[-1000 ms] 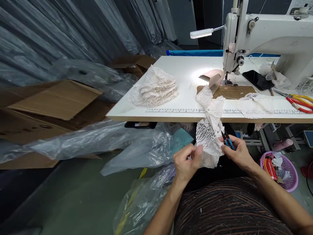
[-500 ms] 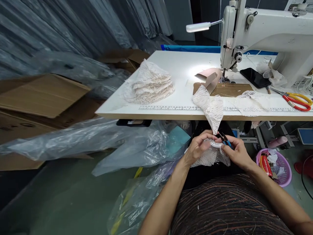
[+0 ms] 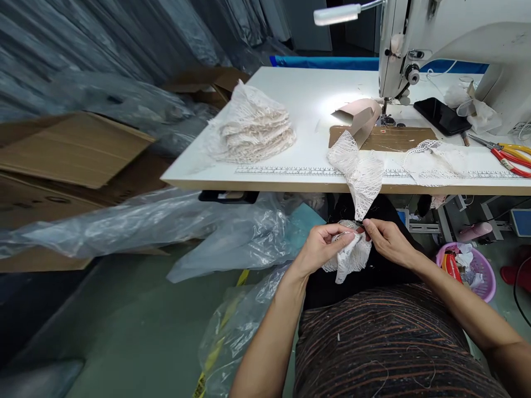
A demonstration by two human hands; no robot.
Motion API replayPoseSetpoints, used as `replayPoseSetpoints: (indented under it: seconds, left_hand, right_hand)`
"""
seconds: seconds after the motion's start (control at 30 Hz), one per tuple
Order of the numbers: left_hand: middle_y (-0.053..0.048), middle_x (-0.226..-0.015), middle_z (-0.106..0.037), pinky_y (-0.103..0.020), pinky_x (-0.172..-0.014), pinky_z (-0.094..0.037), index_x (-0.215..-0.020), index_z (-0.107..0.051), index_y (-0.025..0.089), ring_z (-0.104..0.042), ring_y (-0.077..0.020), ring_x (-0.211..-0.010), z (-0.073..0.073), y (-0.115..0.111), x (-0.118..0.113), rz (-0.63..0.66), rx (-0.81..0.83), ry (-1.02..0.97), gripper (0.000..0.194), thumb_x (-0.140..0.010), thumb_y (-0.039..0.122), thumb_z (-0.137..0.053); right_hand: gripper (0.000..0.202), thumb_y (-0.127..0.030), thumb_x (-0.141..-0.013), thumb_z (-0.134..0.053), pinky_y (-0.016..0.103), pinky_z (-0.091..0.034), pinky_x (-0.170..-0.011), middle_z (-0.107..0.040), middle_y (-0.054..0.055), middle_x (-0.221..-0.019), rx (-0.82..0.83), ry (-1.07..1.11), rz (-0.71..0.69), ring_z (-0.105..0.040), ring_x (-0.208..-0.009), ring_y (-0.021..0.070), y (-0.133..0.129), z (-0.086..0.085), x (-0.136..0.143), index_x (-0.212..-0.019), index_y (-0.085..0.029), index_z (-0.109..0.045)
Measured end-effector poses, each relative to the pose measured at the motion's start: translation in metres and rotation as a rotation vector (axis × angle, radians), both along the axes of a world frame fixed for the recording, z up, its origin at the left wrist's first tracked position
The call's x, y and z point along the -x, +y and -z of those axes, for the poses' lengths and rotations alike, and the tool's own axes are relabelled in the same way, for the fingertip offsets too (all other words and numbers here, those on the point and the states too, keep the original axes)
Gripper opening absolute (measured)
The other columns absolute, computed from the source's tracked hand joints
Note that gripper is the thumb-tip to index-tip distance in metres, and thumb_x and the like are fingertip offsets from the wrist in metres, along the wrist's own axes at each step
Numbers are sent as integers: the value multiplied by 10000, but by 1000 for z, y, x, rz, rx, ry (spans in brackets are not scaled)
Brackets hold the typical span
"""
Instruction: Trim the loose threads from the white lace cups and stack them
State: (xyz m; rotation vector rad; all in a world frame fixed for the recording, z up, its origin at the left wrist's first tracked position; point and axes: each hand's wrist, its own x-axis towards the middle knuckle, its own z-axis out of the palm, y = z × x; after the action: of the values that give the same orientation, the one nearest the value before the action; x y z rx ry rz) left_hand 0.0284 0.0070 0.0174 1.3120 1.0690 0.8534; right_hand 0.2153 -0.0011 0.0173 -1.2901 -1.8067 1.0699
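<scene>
My left hand (image 3: 323,246) is closed on a white lace piece (image 3: 352,257), pinching its edge between thumb and fingers above my lap. Close by on the right, my right hand (image 3: 388,240) is closed, its thumb and forefinger at the tip of a second lace piece (image 3: 360,171) that hangs over the table edge. A small dark tip of the thread snips shows at those fingers; the rest of the snips is hidden in the hand. Whether a thread joins the two lace pieces I cannot make out.
A pile of lace pieces (image 3: 257,130) lies on the white table (image 3: 302,83). The sewing machine (image 3: 392,55), a black phone (image 3: 442,116) and red-yellow scissors (image 3: 508,156) are at the right. A pink basket (image 3: 487,276) stands on the floor; cardboard boxes (image 3: 74,155) stand left.
The blue-handled snips have turned mostly out of sight in my right hand. The lace in my left hand has been gathered and turned. The view has tilted down slightly.
</scene>
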Motion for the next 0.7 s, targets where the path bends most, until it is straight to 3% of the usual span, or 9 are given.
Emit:
replayPoseSetpoints:
  seconds: [0.33, 0.53, 0.7]
  left_hand:
    - [-74, -733, -758, -258, -584, -500, -736, -779, 159, -639, -171, -627, -1, -1, 3, -27, -11, 4, 280, -668, 429, -806]
    - [-71, -731, -751, -264, -580, -507, -720, -766, 161, -634, -173, -627, -3, -2, 1, -35, -9, 8, 295, -661, 447, -810]
    - [-28, -625, -686, -230, -488, -430, -715, -749, 168, -551, -126, -525, -1, -3, 3, -24, 30, -6, 297, -672, 457, -798]
  right_hand:
    - [529, -555, -980, -339, 254, -361, -573, -574, 6, -627, -56, -48, 60, -517, -585, 138, -8, 4, -4, -824, -193, -692]
    - [515, -557, -975, -356, 250, -338, -562, -543, -2, -602, -82, -63, 51, -473, -561, 128, -2, 2, 4, -735, -199, -638]
    - [504, -566, -968, -343, 254, -310, -555, -485, -17, -572, -55, -73, 65, -440, -545, 125, -4, 4, 2, -718, -211, -599]
